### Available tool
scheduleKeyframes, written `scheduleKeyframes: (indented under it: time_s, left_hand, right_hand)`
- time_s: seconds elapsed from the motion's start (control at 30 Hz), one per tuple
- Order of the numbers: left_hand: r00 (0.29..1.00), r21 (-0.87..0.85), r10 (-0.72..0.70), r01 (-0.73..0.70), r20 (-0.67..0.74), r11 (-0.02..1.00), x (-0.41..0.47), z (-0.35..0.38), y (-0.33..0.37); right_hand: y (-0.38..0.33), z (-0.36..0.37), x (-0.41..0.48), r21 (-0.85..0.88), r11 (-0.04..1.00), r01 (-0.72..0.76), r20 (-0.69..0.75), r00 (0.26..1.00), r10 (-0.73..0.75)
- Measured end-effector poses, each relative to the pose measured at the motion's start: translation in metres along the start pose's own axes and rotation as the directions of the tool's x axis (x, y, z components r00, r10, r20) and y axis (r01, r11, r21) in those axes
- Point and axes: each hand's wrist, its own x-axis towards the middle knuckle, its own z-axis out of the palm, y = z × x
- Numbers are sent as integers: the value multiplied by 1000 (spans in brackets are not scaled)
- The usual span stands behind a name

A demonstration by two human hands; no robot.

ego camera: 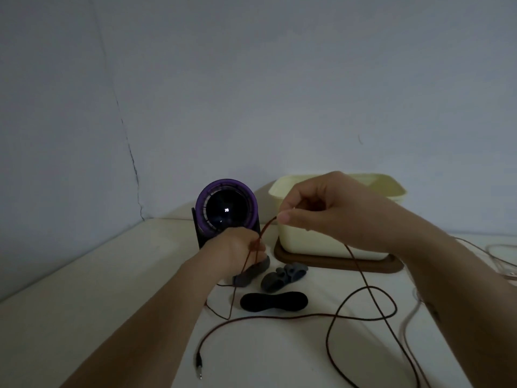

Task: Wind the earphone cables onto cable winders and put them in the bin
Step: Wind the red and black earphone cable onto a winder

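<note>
My left hand (237,247) grips a grey cable winder (251,271) together with a dark red earphone cable (361,298). My right hand (321,208) pinches the same cable between thumb and forefinger, raised in front of the cream bin (389,186). The cable runs taut between both hands, then loops across the table and ends in a jack plug (199,366) near the front. A second grey winder (282,275) and a black winder (274,301) lie on the table below the hands.
The bin stands on a brown tray (335,263) at the back right. A purple-rimmed round device (225,210) on a dark stand sits behind my left hand. Pale cables (500,261) lie at the right edge. The wall is close behind.
</note>
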Motion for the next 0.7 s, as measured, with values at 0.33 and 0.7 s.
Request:
scheduleKeyframes:
  time_s: [0.33, 0.7]
  left_hand:
    - [978, -27, -157, 162, 136, 986, 23, 23, -20]
    - [994, -573, 100, -111, -51, 812, -19, -55, 10]
  right_hand:
    - [3, -1, 2, 3, 1000, 5, -5, 1000, -5]
    - [-10, -14, 0, 18, 1000, 13, -163, 987, -10]
